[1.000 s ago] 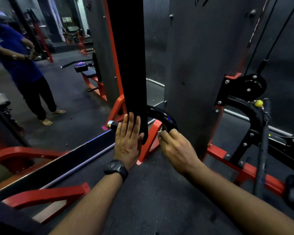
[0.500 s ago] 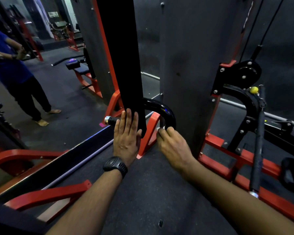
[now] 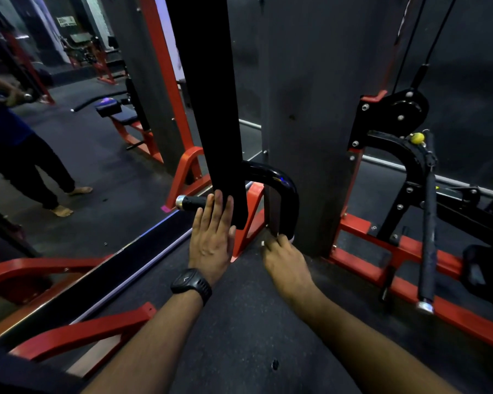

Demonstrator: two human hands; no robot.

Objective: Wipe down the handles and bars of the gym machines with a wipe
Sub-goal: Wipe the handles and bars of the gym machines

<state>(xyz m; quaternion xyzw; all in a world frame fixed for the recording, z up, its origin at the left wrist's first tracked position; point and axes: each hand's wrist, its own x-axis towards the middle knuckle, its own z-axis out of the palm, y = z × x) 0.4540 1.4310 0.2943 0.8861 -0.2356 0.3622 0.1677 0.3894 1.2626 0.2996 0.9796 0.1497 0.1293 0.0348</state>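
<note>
Your left hand [image 3: 212,237] lies flat with the fingers straight, pressed on the lower end of the black upright [image 3: 211,109]. It holds nothing. There's a black watch [image 3: 191,284] on that wrist.

Your right hand [image 3: 285,260] is curled, fingertips bunched at the bottom end of the curved black bar [image 3: 289,194]. It pinches what looks like the wipe [image 3: 263,243]; only a small pale scrap shows, the rest is hidden under your fingers. So the wipe sits at the foot of that bar, against it, just beside the grey column [image 3: 302,109].

Progress looks mid-job to me: you're on this bar's lower leg. I can't tell which parts are already clean. Probably left to do:
- the bar's bend
- the grip with the silver cap [image 3: 182,201] beyond your left fingers
- the long straight bar [image 3: 428,223] standing by the red frame [image 3: 404,248], well to the right

Another person [image 3: 9,137] stands far left.
</note>
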